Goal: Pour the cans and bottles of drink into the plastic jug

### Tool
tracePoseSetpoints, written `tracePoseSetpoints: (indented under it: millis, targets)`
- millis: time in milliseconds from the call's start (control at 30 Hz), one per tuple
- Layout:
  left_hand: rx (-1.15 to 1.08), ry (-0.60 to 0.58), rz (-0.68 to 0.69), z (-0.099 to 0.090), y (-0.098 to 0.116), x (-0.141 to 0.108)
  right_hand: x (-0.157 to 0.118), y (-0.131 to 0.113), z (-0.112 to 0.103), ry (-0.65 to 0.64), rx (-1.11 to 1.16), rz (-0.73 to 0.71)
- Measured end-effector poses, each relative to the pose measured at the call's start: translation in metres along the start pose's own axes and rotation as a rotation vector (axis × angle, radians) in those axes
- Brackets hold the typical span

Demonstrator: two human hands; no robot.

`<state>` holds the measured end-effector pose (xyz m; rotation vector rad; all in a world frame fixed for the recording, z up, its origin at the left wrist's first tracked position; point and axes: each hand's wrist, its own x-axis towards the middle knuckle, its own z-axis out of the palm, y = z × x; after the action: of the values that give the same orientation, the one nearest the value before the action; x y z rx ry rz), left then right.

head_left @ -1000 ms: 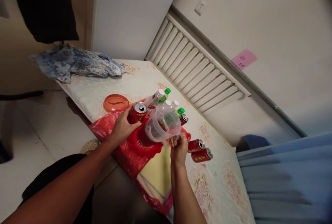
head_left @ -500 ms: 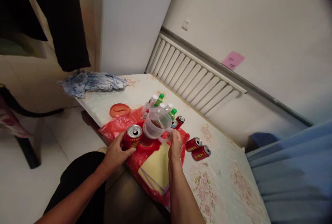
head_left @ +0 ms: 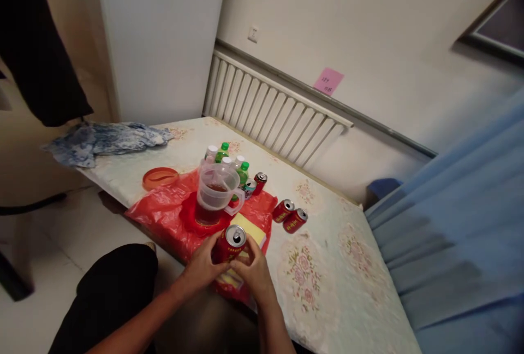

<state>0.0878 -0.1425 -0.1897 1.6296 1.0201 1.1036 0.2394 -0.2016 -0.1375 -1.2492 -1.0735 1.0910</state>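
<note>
Wrapped round the left side of an opened red can [head_left: 234,238] are the fingers of my left hand [head_left: 204,260]. My right hand [head_left: 254,273] curves round the can's right side, its thumb low on the front. The can is upright with its opening uppermost, over a yellow sheet [head_left: 250,228] on the red plastic bag [head_left: 161,209]. Just beyond it a clear plastic pitcher [head_left: 213,199], holding brown liquid, stands in a red dish [head_left: 189,217], its handle pointing right. No hand touches the pitcher.
Several bottles with green or white caps [head_left: 224,146] and more cans [head_left: 259,182] stand behind the pitcher. Two red cans [head_left: 289,215] sit to the right. An orange lid [head_left: 160,178] and a blue-white cloth [head_left: 110,141] lie left on the floral-covered table [head_left: 327,288].
My right hand has left the pitcher's handle and come to the can in my left hand. The can has moved right, in front of the pitcher. The view has swung right.
</note>
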Motion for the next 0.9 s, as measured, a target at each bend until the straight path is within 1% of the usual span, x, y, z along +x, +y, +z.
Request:
tracePoseSetpoints:
  millis: [67,167,267,367,467,533,600,733,800,900]
  targets:
    - [0.015,-0.047,0.015,0.015,0.002,-0.002,-0.009,-0.005,-0.004,-0.02,-0.012,0.011]
    - [0.047,-0.104,-0.001,0.033,0.002,-0.005,-0.016,-0.004,-0.015,0.077,-0.054,0.019]
    - [0.013,-0.179,0.02,0.047,-0.001,-0.004,-0.02,0.004,-0.029,0.166,-0.112,-0.008]
    - [-0.022,-0.284,0.075,0.061,-0.005,0.0,-0.023,0.012,-0.044,0.204,-0.121,-0.038]
    - [0.062,-0.351,0.119,0.073,-0.014,0.007,-0.024,0.019,-0.063,0.256,-0.096,-0.041]
    - [0.19,-0.336,0.133,0.077,-0.023,0.015,-0.023,0.023,-0.08,0.339,-0.101,-0.035]
    - [0.334,-0.285,0.167,0.078,-0.035,0.026,-0.02,0.027,-0.099,0.43,-0.13,-0.035]
    - [0.617,-0.181,0.323,0.076,-0.054,0.049,-0.012,0.032,-0.135,0.571,-0.161,-0.053]
    - [0.753,-0.141,0.37,0.075,-0.059,0.057,-0.008,0.033,-0.15,0.63,-0.182,-0.056]
    - [0.896,-0.135,0.43,0.075,-0.061,0.059,-0.001,0.034,-0.169,0.709,-0.206,-0.057]
